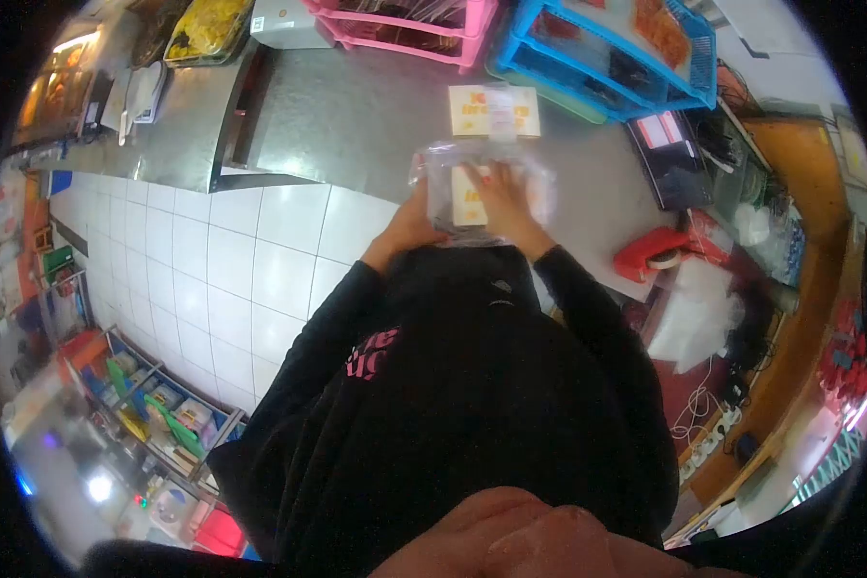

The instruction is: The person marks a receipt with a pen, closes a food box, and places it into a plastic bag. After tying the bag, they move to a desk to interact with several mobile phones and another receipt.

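A cream rectangular box (467, 209) seems already inside a clear plastic bag (440, 185) on the grey counter (356, 116), closure unseen. It is partly covered by the spread right hand (511, 206) (whether the left hand (412, 227) pinches cannot be told).

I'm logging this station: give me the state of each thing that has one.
Near box: flat, printed side up
Far box: flat, printed side up
Bag: crumpled
Left hand: on bag, grip unclear
Right hand: fingers spread over near box
Blue rack: loaded
Pink rack: loaded
Tape dispenser: holding a roll
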Demonstrator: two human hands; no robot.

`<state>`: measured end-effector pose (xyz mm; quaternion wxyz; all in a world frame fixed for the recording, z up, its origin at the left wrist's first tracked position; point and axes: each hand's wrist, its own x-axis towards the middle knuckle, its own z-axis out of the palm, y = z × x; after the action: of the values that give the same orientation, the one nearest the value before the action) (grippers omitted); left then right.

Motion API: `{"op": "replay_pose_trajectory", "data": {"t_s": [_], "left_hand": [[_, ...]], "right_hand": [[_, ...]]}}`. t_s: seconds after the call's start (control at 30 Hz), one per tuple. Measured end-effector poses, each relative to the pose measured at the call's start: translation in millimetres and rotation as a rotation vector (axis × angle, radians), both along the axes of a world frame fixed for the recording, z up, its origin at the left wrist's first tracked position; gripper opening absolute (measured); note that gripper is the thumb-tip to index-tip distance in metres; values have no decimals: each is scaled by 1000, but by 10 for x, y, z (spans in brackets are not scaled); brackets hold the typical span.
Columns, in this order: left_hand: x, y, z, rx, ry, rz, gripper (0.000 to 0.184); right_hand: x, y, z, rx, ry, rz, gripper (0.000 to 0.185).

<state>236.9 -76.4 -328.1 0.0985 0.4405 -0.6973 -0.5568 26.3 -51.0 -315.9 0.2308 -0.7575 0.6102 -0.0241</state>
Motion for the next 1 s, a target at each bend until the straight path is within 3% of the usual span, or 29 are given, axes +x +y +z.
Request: {"op": "replay_pose_trajectory", "data": {"t_s": [0.03, 0.13, 0.23, 0.3, 0.37, 0.4, 0.47, 0.53, 0.63, 0.67, 0.8, 0.9, 1.0], "left_hand": [[8, 25, -23, -5, -11, 8, 148], [36, 58, -19, -7, 10, 24, 147], [104, 3, 159, -5, 82, 41, 145], [111, -9, 302, -16, 62, 57, 143], [93, -18, 390, -53, 53, 71, 139], [72, -15, 427, -71, 49, 78, 137], [7, 26, 531, -11, 47, 85, 134], [-63, 116, 579, 25, 60, 73, 131], [-103, 207, 541, 36, 96, 59, 128], [-103, 210, 523, 33, 105, 71, 126], [-48, 137, 450, 49, 185, 134, 121], [-21, 76, 268, -286, 172, 71, 119], [32, -24, 163, -72, 280, 69, 123]], "right_hand": [[47, -11, -64, -4, 94, 73, 92], [114, -121, -408, -80, -102, 51, 86], [-5, -242, -535, -87, 80, 155, 74], [-240, -563, -632, 112, -83, 362, 72], [-324, -967, -442, 233, -241, 302, 72], [-329, -1236, 11, 250, -319, 140, 74], [-375, -1579, 85, 123, -144, 70, 76], [-431, -1781, -495, -169, 361, 243, 77], [-381, -1713, -711, -267, 164, 257, 87], [-473, -1711, -699, -339, 0, 292, 103], [-451, -1783, 254, -112, -107, 75, 119], [-367, -1364, 1202, -473, -636, 149, 126], [-203, -839, 986, -456, -648, 244, 134]]}}
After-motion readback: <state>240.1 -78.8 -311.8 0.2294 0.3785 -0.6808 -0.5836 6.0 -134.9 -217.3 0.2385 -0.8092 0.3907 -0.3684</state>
